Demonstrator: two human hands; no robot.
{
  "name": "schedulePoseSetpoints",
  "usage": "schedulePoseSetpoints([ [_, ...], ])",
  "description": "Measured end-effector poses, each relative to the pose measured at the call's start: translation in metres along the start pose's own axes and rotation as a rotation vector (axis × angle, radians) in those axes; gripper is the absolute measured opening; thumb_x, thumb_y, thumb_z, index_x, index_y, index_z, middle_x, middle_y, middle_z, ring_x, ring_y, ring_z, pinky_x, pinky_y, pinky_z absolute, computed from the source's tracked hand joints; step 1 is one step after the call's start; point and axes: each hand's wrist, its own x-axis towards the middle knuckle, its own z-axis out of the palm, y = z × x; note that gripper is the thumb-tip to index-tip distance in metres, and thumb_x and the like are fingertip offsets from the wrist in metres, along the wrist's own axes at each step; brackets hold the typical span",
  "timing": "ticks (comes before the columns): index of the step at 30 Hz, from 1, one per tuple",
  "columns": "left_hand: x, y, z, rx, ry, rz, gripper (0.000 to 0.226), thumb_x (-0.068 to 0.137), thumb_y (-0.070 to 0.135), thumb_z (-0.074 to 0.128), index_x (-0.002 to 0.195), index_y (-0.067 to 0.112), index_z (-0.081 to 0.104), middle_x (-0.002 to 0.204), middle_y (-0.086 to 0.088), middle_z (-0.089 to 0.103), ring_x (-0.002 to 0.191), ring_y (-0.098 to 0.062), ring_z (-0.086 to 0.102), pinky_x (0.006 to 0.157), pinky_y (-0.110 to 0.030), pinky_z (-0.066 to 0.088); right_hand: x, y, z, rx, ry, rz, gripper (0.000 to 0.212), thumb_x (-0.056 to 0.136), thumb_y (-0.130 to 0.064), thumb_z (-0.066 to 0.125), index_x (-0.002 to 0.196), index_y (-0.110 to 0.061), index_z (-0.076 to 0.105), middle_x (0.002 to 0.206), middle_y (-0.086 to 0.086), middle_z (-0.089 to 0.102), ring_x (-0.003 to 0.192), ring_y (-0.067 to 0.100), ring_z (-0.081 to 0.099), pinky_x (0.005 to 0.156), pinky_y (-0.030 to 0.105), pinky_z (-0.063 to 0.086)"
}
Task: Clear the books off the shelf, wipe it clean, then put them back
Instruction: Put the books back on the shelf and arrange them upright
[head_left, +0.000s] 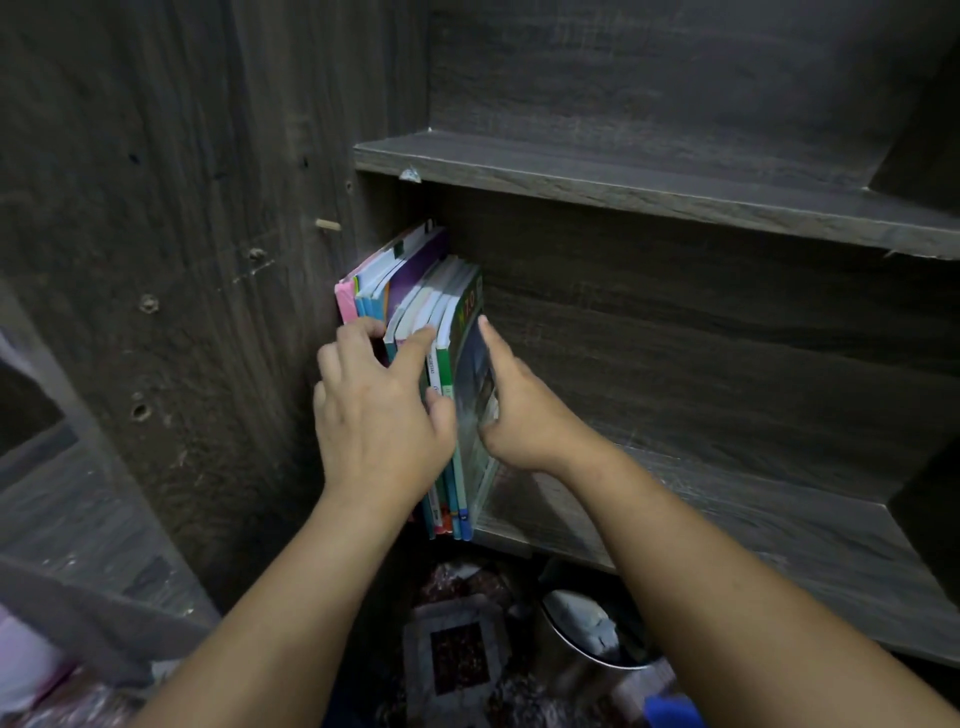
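Observation:
Several thin books (415, 280) stand upright at the left end of the dark wooden shelf (701, 525), leaning against the cabinet's side panel. The rightmost is a green-covered book (470, 322). My left hand (379, 415) rests on the spines, its index finger stretched over the tops of the middle books and the other fingers bent by the pink and blue ones. My right hand (524, 415) presses flat against the green book's cover, index finger pointing up. The books' lower left parts are hidden behind my left hand.
An upper shelf (623, 176) juts out just above the books. To the right of the books the shelf board is bare and scratched. Below it sit a metal bowl (587, 634) and patterned items (457, 649). The tall side panel (182, 312) closes off the left.

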Motion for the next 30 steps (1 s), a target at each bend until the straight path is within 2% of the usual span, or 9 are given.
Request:
schedulePoseSetpoints([
  [4, 0.0, 0.008, -0.003, 0.037, 0.031, 0.019, 0.039, 0.076, 0.031, 0.065, 0.113, 0.022, 0.067, 0.118, -0.01, 0.05, 0.105, -0.032, 0.043, 0.074, -0.044, 0.041, -0.004, -0.009, -0.017, -0.08, -0.001, -0.003, 0.102, 0.083, -0.001, 0.058, 0.152, -0.039, -0.007, 0.155, 0.007, 0.025, 0.136, 0.024, 0.036, 0.104, 0.033, 0.039],
  [9, -0.006, 0.017, -0.003, -0.06, 0.129, -0.003, 0.025, 0.077, 0.034, 0.059, 0.091, 0.013, 0.063, 0.102, -0.008, 0.056, 0.092, -0.03, 0.05, 0.067, -0.039, 0.039, -0.006, -0.016, -0.023, -0.06, -0.029, -0.077, 0.101, 0.083, 0.008, 0.052, 0.151, -0.045, 0.0, 0.161, -0.002, 0.011, 0.145, 0.017, 0.018, 0.112, 0.03, 0.03],
  [12, -0.01, 0.02, -0.001, -0.18, 0.172, 0.008, 0.017, 0.077, 0.019, 0.068, 0.083, 0.007, 0.057, 0.089, -0.011, 0.053, 0.077, -0.03, 0.055, 0.058, -0.038, 0.046, -0.001, -0.019, -0.021, -0.098, -0.034, -0.129, 0.098, 0.083, 0.011, 0.051, 0.151, -0.045, 0.007, 0.162, 0.0, 0.006, 0.148, 0.014, 0.009, 0.115, 0.026, 0.02],
  [15, -0.008, 0.022, -0.006, -0.249, 0.137, -0.069, 0.023, 0.068, 0.008, 0.073, 0.078, 0.007, 0.052, 0.086, -0.011, 0.049, 0.069, -0.031, 0.055, 0.057, -0.032, 0.04, 0.001, -0.021, -0.021, -0.145, -0.01, -0.161, 0.097, 0.081, 0.014, 0.049, 0.149, -0.047, 0.015, 0.162, 0.001, 0.007, 0.148, 0.017, 0.01, 0.116, 0.032, 0.023],
  [18, -0.004, 0.024, -0.015, -0.281, 0.047, -0.186, 0.028, 0.067, 0.01, 0.068, 0.085, 0.012, 0.046, 0.096, -0.01, 0.047, 0.075, -0.032, 0.053, 0.065, -0.037, 0.041, 0.001, -0.026, -0.024, -0.227, 0.022, -0.207, 0.092, 0.079, 0.013, 0.048, 0.148, -0.043, 0.023, 0.162, -0.005, 0.007, 0.146, 0.018, 0.02, 0.111, 0.036, 0.033],
  [21, -0.001, 0.024, -0.019, -0.247, 0.009, -0.232, 0.04, 0.068, 0.013, 0.066, 0.102, 0.01, 0.045, 0.105, -0.01, 0.047, 0.084, -0.034, 0.053, 0.069, -0.036, 0.036, 0.001, -0.025, -0.02, -0.233, 0.0, -0.229, 0.089, 0.08, 0.008, 0.051, 0.148, -0.041, 0.022, 0.161, -0.006, 0.01, 0.142, 0.019, 0.03, 0.106, 0.035, 0.039],
  [24, -0.002, 0.024, -0.016, -0.214, -0.019, -0.201, 0.044, 0.071, 0.014, 0.064, 0.113, 0.007, 0.049, 0.11, -0.012, 0.046, 0.086, -0.034, 0.054, 0.069, -0.036, 0.038, 0.0, -0.019, -0.014, -0.165, -0.001, -0.219, 0.086, 0.082, 0.005, 0.051, 0.149, -0.039, 0.02, 0.161, -0.005, 0.012, 0.143, 0.017, 0.027, 0.111, 0.033, 0.035],
  [27, -0.005, 0.025, -0.012, -0.196, -0.024, -0.145, 0.036, 0.076, 0.013, 0.062, 0.111, 0.005, 0.053, 0.107, -0.014, 0.046, 0.084, -0.034, 0.056, 0.066, -0.035, 0.039, -0.001, -0.02, -0.012, -0.146, 0.038, -0.211, 0.074, 0.085, -0.002, 0.058, 0.145, -0.031, 0.027, 0.161, 0.0, 0.011, 0.144, 0.015, 0.022, 0.108, 0.021, 0.029],
  [30, -0.006, 0.026, -0.01, -0.178, -0.075, -0.168, 0.032, 0.086, 0.017, 0.06, 0.115, 0.011, 0.047, 0.105, -0.012, 0.048, 0.086, -0.034, 0.057, 0.068, -0.039, 0.043, -0.003, -0.02, -0.013, -0.16, 0.096, -0.219, 0.062, 0.085, -0.016, 0.063, 0.137, -0.029, 0.031, 0.152, 0.006, 0.031, 0.132, 0.019, 0.042, 0.094, 0.022, 0.036],
])
